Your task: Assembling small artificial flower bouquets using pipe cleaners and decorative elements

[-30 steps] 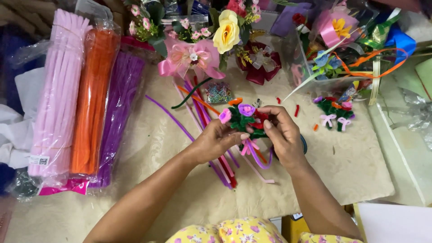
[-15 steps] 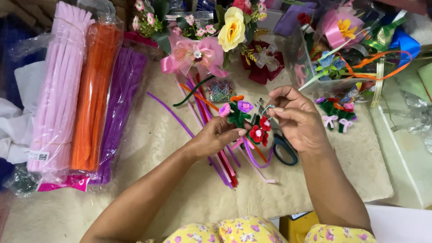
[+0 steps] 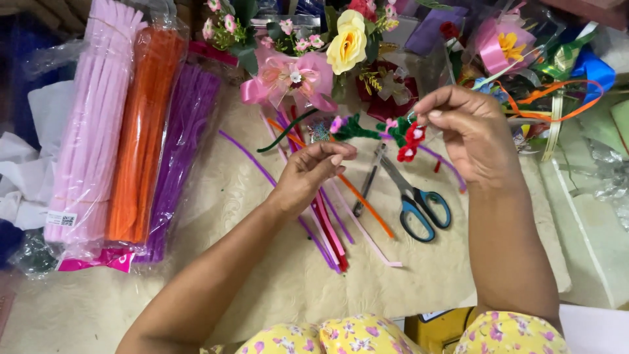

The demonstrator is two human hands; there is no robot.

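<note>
My right hand [image 3: 468,134] pinches a small pipe-cleaner flower sprig [image 3: 405,134] with red and pink blooms and a green stem, held up above the mat. My left hand [image 3: 313,169] hovers just below and left of the sprig. Its fingertips are pinched together, with nothing visible between them. Blue-handled scissors [image 3: 414,196] lie on the cream mat [image 3: 262,288] under my right hand. Loose pipe cleaners [image 3: 334,226] in purple, red, pink and orange lie beneath my left hand.
Bagged bundles of pink [image 3: 92,124], orange [image 3: 141,131] and purple [image 3: 180,151] pipe cleaners lie at the left. Finished flowers stand along the back: a pink bow flower [image 3: 291,78], a yellow rose [image 3: 347,42] and ribboned pieces [image 3: 524,59]. White cloth [image 3: 19,177] sits far left.
My right hand has lifted the flower sprig up and to the right, away from my left hand. The scissors, earlier partly under my hands, now lie uncovered.
</note>
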